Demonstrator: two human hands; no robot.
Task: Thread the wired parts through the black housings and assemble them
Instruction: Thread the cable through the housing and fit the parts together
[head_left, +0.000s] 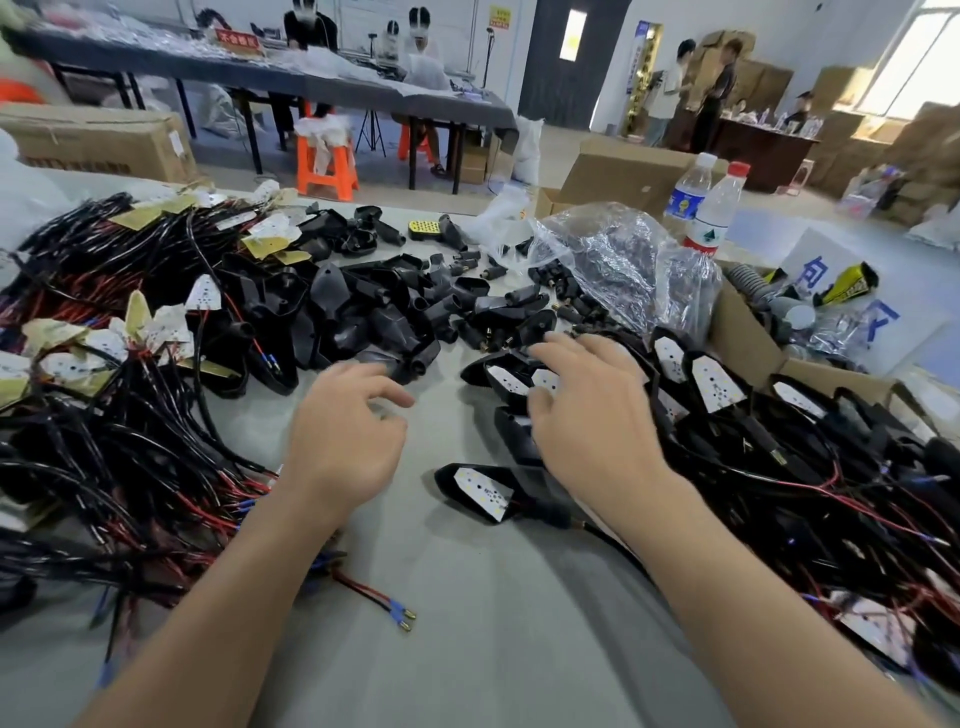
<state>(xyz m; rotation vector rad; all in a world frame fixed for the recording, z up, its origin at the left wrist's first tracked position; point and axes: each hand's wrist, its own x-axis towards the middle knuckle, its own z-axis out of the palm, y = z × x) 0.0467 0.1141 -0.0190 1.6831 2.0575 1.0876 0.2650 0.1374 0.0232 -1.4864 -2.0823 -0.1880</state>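
Currently, left hand (345, 441) hovers loosely curled, empty, beside black housings (363, 312). Right hand (587, 415) spreads relaxed fingers over assembled units (717, 384).

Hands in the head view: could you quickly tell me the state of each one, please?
Left hand: open, fingers loosely curled, holding nothing.
Right hand: open, fingers spread over the assembled housings.

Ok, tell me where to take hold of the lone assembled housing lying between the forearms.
Probably pinch the housing across its black side edges from above, with the left hand: the white board faces up, and its stem and wire run off rightward.
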